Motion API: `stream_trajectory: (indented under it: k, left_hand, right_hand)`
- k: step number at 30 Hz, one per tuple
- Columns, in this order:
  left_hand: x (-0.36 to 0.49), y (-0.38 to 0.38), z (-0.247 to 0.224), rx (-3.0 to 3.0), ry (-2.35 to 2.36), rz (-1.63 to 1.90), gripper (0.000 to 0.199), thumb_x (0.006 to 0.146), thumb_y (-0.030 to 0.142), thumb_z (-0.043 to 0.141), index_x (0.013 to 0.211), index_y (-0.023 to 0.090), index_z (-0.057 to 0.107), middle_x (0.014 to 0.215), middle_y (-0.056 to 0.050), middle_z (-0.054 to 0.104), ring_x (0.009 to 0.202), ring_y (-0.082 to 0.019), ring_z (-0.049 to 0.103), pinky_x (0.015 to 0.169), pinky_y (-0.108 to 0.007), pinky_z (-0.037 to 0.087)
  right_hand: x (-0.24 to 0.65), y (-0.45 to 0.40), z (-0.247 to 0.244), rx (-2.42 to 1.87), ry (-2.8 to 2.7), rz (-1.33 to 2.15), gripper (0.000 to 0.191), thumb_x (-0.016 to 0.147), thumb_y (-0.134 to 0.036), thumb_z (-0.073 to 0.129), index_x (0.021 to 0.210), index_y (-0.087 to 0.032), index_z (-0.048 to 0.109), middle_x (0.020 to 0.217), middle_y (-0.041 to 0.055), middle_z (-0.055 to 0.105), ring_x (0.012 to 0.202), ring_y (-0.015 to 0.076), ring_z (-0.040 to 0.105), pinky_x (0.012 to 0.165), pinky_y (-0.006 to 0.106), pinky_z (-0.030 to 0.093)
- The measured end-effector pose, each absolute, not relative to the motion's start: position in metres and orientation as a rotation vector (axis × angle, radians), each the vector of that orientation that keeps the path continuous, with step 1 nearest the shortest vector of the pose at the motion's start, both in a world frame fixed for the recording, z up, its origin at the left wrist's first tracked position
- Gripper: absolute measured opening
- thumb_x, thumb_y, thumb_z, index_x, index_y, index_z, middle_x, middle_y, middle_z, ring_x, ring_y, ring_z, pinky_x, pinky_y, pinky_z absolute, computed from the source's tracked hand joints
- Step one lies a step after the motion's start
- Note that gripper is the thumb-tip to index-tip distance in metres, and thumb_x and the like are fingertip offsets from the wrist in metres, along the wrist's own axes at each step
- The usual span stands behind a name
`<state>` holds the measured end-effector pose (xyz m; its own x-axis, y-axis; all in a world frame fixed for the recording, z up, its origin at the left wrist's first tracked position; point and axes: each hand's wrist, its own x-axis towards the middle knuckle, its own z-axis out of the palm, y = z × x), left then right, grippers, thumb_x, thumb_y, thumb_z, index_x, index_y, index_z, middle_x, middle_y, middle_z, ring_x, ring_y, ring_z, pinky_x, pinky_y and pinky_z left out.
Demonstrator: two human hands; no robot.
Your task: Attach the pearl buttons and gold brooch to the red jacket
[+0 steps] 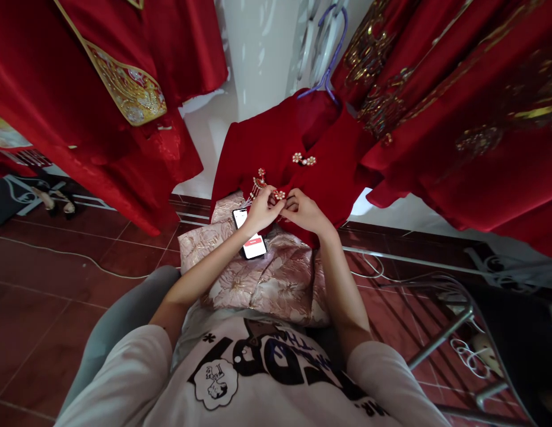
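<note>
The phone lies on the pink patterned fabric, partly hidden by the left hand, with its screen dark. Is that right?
Not quite: the screen is lit, not dark, as the head view shows. The phone does lie on the pink patterned fabric, partly hidden by the left hand.

On the front of the white T-shirt (pixel 178 388) we can make out a black asterisk (pixel 209 338) and, toward the lower right of the print, small slanted letters (pixel 369 407) that look to us like "MR."; between them run big black letters (pixel 280 360), so foreshortened and folded that we cannot spell out the word, with blue script (pixel 309 350) across them in which we can be sure of no whole word. On the lit screen of the phone (pixel 254 249) we see a red button (pixel 253 241) bearing pale lettering, too small for us to read.
</note>
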<state>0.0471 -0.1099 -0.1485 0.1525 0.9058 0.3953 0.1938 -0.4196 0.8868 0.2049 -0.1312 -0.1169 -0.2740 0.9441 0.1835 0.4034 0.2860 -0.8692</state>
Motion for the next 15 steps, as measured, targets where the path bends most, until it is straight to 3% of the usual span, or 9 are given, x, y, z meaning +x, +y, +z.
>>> stream_trajectory:
  k: [6, 11, 15]
  left_hand:
    - [0.057, -0.129, -0.141, 1.576, 0.987, 1.278, 0.026, 0.092, 0.038, 0.067, 0.089, 0.020, 0.049, 0.082, 0.000, 0.060, 0.083, -0.017, 0.063, 0.085, -0.034, 0.053]
    - [0.061, -0.133, -0.135, 1.409, 0.849, 1.409, 0.034, 0.090, 0.046, 0.070, 0.086, 0.021, 0.047, 0.082, 0.001, 0.057, 0.083, -0.014, 0.062, 0.082, -0.028, 0.053]
    - [0.058, -0.133, -0.131, 1.452, 0.849, 1.544, 0.045, 0.089, 0.062, 0.064, 0.080, 0.021, 0.048, 0.075, 0.002, 0.054, 0.073, -0.012, 0.059, 0.072, -0.025, 0.052]
  right_hand:
    - [0.208, -0.144, -0.104, -1.385, -1.943, 0.758, 0.054, 0.062, -0.038, 0.080, 0.096, -0.023, 0.040, 0.090, 0.0048, 0.064, 0.080, 0.0221, 0.064, 0.071, 0.036, 0.052]
    - [0.205, -0.147, -0.095, -1.315, -1.969, 0.763, 0.031, 0.070, -0.031, 0.068, 0.086, -0.024, 0.042, 0.072, -0.0026, 0.055, 0.065, 0.0151, 0.054, 0.062, 0.030, 0.043]
    - [0.208, -0.153, -0.088, -1.242, -1.999, 0.793, 0.028, 0.072, -0.031, 0.069, 0.081, -0.024, 0.043, 0.066, -0.0050, 0.051, 0.060, 0.0121, 0.049, 0.059, 0.029, 0.040]
